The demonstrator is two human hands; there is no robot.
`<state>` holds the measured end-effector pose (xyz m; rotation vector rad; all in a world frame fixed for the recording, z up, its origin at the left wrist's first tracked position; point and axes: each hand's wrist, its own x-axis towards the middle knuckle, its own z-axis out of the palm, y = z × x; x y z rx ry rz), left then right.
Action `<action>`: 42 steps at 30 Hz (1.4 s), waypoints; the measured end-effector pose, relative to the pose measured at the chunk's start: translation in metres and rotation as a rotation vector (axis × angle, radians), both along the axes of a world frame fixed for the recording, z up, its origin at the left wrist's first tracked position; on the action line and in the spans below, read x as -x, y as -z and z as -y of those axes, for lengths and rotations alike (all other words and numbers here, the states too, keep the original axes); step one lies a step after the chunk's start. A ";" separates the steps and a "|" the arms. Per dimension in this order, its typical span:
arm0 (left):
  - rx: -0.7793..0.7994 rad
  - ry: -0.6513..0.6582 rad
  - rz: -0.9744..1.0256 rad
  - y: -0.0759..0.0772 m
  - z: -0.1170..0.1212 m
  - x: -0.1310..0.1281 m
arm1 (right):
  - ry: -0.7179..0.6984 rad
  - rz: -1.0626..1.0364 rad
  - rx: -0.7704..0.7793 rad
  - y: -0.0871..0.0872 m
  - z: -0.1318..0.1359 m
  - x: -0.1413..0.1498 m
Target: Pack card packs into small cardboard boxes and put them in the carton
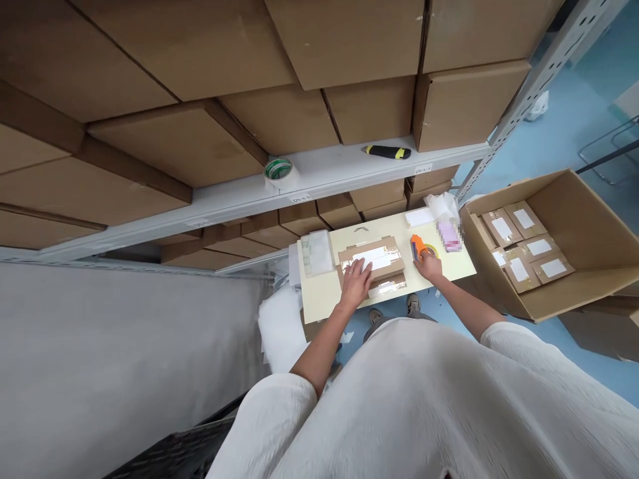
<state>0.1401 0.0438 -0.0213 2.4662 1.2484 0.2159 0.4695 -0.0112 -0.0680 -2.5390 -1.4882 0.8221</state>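
Note:
A small cardboard box [392,265] with a white label and shiny tape lies on the pale tabletop [319,299]. More taped cardboard [399,285] shows under its near edge. My left hand [355,283] rests on the box's left part, fingers apart and touching the label. To the right of the box, my right hand [428,265] is closed around an orange tape dispenser [418,246] with a yellowish roll. The dispenser is at the tabletop, apart from the box; whether it touches the surface I cannot tell.
A large open carton [599,279] with several labelled boxes stands at the right. Shelves of cartons [359,40] rise ahead; a tape roll [279,171] and a black-yellow cutter [387,152] lie on the shelf edge. Plastic bags [318,253] and a pink item [450,235] flank the tabletop.

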 end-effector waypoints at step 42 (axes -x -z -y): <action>0.034 0.001 0.219 0.004 -0.003 0.006 | -0.430 -0.785 -0.218 -0.137 -0.090 0.045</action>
